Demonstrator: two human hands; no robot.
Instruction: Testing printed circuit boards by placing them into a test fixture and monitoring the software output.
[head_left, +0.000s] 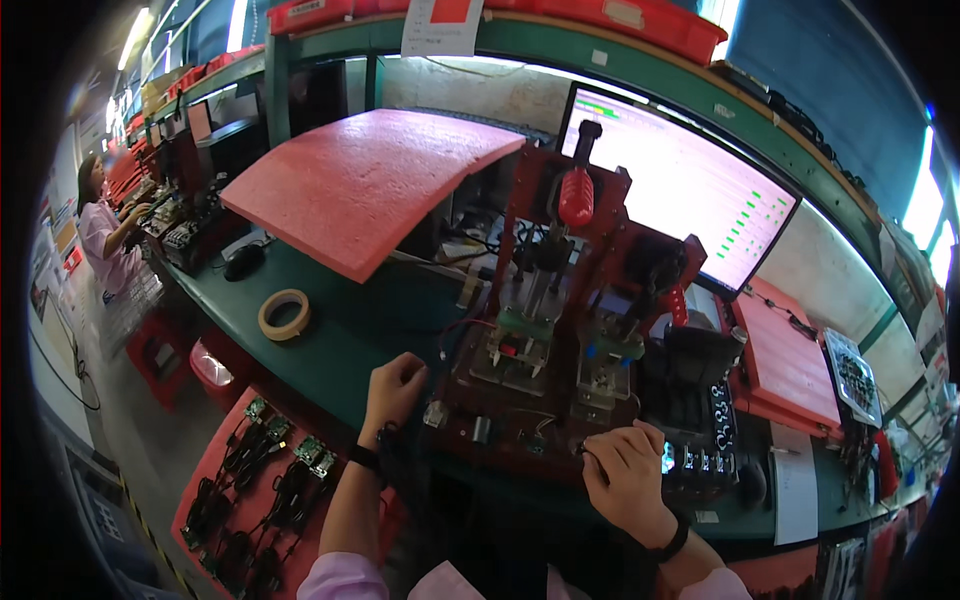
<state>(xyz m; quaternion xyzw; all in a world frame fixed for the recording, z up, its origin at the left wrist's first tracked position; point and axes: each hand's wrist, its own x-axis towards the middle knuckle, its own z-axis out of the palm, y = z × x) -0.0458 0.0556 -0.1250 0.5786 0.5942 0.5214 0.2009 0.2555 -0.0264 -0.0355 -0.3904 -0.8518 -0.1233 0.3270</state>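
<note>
The left hand (393,392) curls loosely, the right hand (627,475) bends at the front edge of a dark-red, twin-clamp fixture (548,402), likely central for easy reach; whether either grasps anything, I cannot tell. Pink foam (216,452), below-left of the left fingers (410,370), probably cushions green, black-cabled circuit boards (317,456).

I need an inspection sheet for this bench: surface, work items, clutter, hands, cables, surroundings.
Surface: green bench, with a tape roll lying on it.
Work items: left press fixture and right press fixture, side by side; circuit boards on pink foam at lower left.
Clutter: large pink sheet, black mouse, white paper.
Left hand: curled, left of the fixtures; grasp cannot be told.
Right hand: fingers bent, in front of the right fixture; contact unclear.
Cables: black cables bunched among the boards.
Surroundings: lit monitor behind; another person far left.
</note>
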